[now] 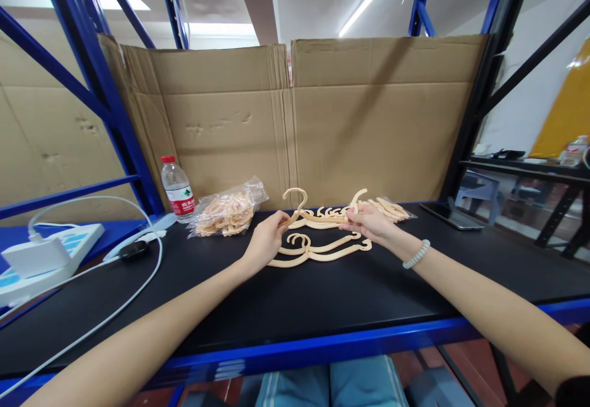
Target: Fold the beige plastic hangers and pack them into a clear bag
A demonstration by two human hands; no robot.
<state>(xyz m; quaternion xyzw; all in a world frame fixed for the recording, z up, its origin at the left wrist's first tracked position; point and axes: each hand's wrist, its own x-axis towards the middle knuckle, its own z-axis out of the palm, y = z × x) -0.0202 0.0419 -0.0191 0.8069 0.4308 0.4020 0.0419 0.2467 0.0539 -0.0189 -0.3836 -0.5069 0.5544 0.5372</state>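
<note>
At the left, a clear plastic water bottle with a red cap (177,187) stands beside a crinkled clear bag of beige hooks (225,211). Our left hand (265,242) pinches one end of a small, thin beige plastic hanger with a curled hook (318,217), and our right hand (371,222) pinches the other, each grip pressed together on it. We hold it just above the black tabletop (322,299), over two more flat beige hangers (322,251). We judge it light, stiff and easily snapped, so it is best held by its shoulders.

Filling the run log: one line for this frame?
left hand: holds hanger hook end | right hand: holds its other end | near: loose hangers on bench | far left: bag of hangers, water bottle
</note>
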